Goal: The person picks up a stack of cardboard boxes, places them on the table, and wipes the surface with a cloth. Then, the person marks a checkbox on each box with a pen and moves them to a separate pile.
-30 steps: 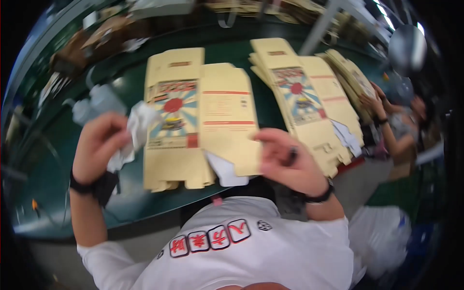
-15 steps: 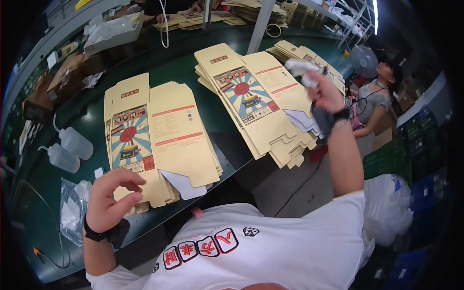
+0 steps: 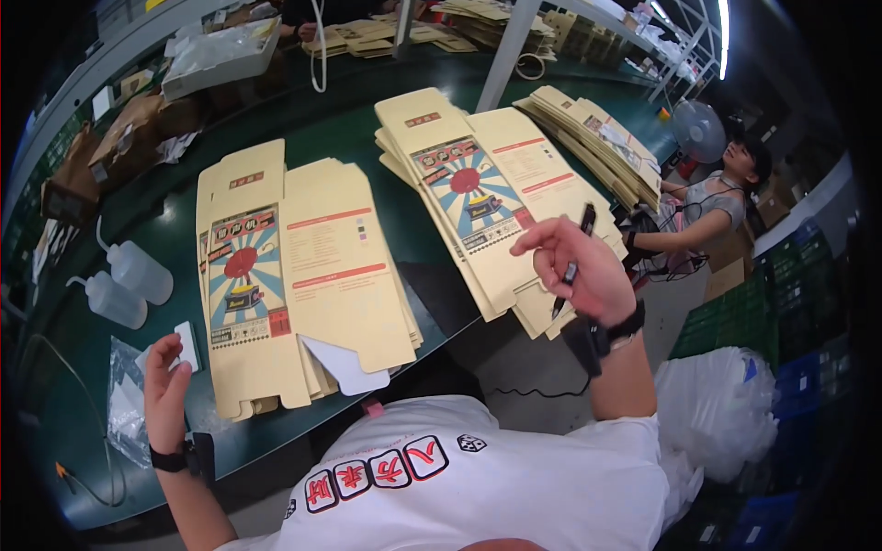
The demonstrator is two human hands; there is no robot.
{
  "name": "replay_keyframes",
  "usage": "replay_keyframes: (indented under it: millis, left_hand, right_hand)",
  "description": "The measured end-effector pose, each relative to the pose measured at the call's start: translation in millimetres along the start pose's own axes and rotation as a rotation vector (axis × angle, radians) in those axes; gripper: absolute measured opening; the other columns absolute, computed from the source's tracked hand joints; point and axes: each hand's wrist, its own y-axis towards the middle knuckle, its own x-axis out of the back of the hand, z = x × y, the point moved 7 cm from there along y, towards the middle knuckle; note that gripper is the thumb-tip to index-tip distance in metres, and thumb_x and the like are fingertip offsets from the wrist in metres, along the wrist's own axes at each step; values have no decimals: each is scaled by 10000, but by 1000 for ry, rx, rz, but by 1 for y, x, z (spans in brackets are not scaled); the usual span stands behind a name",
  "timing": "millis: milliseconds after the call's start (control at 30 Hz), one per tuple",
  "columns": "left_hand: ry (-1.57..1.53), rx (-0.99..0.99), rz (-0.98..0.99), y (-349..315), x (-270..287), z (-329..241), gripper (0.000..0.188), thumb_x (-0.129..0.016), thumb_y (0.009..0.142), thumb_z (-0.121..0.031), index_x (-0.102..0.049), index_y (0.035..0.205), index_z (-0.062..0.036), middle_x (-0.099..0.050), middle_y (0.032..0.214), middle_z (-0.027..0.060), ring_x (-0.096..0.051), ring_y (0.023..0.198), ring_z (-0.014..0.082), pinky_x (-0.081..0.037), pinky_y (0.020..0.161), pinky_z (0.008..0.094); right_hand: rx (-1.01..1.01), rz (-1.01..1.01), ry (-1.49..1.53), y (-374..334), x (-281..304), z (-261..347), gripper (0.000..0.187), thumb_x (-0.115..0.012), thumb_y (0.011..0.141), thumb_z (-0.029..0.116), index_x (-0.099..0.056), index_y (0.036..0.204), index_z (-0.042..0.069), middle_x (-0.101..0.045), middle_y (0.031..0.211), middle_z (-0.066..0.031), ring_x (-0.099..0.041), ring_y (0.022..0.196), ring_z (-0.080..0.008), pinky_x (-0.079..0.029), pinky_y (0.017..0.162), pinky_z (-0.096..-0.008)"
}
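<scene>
A black pen (image 3: 571, 273) sits in my right hand (image 3: 588, 275), its fingers curled around it, over the lower edge of the right stack of flat printed cartons (image 3: 501, 266). My left hand (image 3: 167, 395) is beside the left carton stack (image 3: 340, 312), thumb and fingers apart and nothing visible between them. Close by the left fingers, a small white block-like object (image 3: 187, 345) lies on the green table (image 3: 303, 119). Both stacks are tan cartons with a red and blue picture panel. A white flap (image 3: 344, 365) sticks out of the left stack's near edge.
Two squeeze bottles (image 3: 141, 273) and a clear plastic bag (image 3: 127, 404) lie at the left. Another carton stack (image 3: 597, 138) stands far right, near a seated person (image 3: 717, 197) and a fan (image 3: 698, 131). A metal post (image 3: 508, 57) rises behind the cartons.
My right hand has come down and nearer from the far right stack; a blurred white thing was by its fingers, and now a pen shows. My left hand has moved left off the left cartons.
</scene>
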Motion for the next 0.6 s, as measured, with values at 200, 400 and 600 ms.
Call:
replay_keyframes:
  millis: [200, 400, 600]
  left_hand:
    - [-317, 223, 31, 14, 1, 56, 475, -587, 1078, -200, -488, 1508, -22, -573, 1449, 85, -519, 1358, 200, -406, 1139, 366]
    - [-544, 326, 89, 13, -28, 65, 509, -563, 1098, -254, -449, 1523, 2, -594, 1430, 127, -569, 1315, 203, -469, 1097, 342]
    - [-625, 440, 227, 5, -48, 61, 610, -566, 1096, -250, -313, 1593, -4, -549, 1489, 130, -557, 1352, 207, -495, 1090, 333]
  right_hand:
    - [486, -92, 182, -29, -73, -14, 623, -366, 1129, 512, -628, 1147, -53, -702, 1063, -177, -533, 642, -119, -413, 529, -217]
    - [452, -201, 74, -4, -134, -89, 536, -425, 1134, 446, -636, 1156, -46, -712, 1152, -183, -626, 801, -125, -494, 675, -220]
    - [424, -336, -362, 25, -158, -127, 270, -606, 1071, 178, -619, 1246, -27, -677, 1286, -153, -652, 1019, -146, -522, 897, -270]
